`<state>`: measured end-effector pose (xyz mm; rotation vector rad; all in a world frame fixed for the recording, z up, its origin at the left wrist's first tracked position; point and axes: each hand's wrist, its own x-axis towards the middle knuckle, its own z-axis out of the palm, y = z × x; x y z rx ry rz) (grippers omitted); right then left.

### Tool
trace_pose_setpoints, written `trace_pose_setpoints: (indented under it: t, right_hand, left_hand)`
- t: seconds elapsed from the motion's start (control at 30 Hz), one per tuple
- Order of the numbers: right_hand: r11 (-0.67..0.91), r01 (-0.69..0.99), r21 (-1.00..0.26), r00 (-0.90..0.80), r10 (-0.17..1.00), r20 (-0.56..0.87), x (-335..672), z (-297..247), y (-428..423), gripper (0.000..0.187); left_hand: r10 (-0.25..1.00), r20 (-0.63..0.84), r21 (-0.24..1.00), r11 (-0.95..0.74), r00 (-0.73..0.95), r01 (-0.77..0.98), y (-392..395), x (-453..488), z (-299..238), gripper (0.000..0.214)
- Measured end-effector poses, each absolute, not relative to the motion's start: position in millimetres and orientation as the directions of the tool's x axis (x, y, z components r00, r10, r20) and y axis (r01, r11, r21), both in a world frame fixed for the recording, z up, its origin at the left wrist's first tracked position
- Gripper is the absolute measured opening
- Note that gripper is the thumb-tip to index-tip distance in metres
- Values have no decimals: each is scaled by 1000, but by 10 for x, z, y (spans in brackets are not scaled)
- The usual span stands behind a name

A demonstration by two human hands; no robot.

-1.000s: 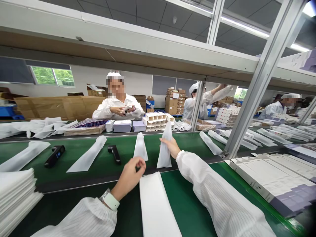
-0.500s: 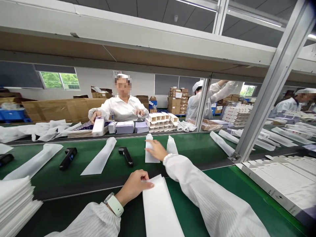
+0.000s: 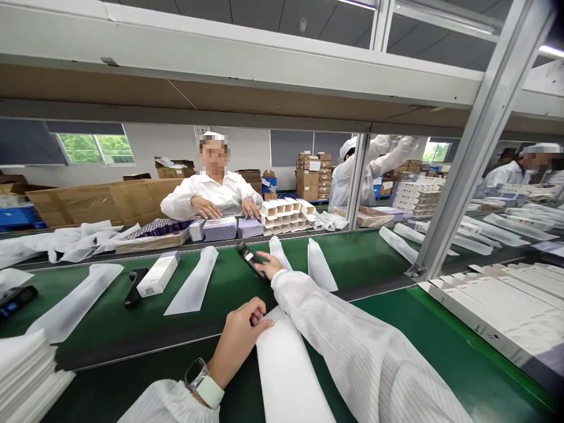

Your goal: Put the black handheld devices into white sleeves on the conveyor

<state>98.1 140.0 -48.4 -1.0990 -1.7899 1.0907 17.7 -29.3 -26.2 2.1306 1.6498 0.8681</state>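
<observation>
My left hand (image 3: 241, 332) pinches the top end of a white foam sleeve (image 3: 288, 367) lying on the near green surface. My right hand (image 3: 269, 266) reaches over the conveyor belt (image 3: 238, 294), its fingers closed around the lower end of a black handheld device (image 3: 250, 258) with a small pale patch. The device is tilted, its upper end pointing away to the left. Just behind this hand is a white sleeve (image 3: 280, 252), partly covered; another sleeve (image 3: 321, 267) rests to the right.
Further left on the belt are a white box (image 3: 159, 274), another black device (image 3: 134, 288) and more sleeves (image 3: 192, 281). A stack of foam sleeves (image 3: 30, 376) stands near left, a tray of white boxes (image 3: 497, 314) at right. A metal post (image 3: 476, 141) rises there; a co-worker (image 3: 215, 188) sits opposite.
My right hand has gone from a white sleeve to the black device and taken hold of it. Belt items have shifted right. The co-worker's white box now lies on the belt, released.
</observation>
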Motion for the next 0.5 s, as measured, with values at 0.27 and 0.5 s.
trace_pose_setpoints:
  t: [0.27,0.5]
  right_hand:
    - [15,-283,-959,-544,821,173,1746,-38,887,99]
    - [41,-275,-961,-512,839,182,1742,-76,687,81]
  left_hand:
    - [751,547,98,-497,371,862,-315,145,-330,18]
    - [723,561,24,-501,403,865,-321,174,-283,24]
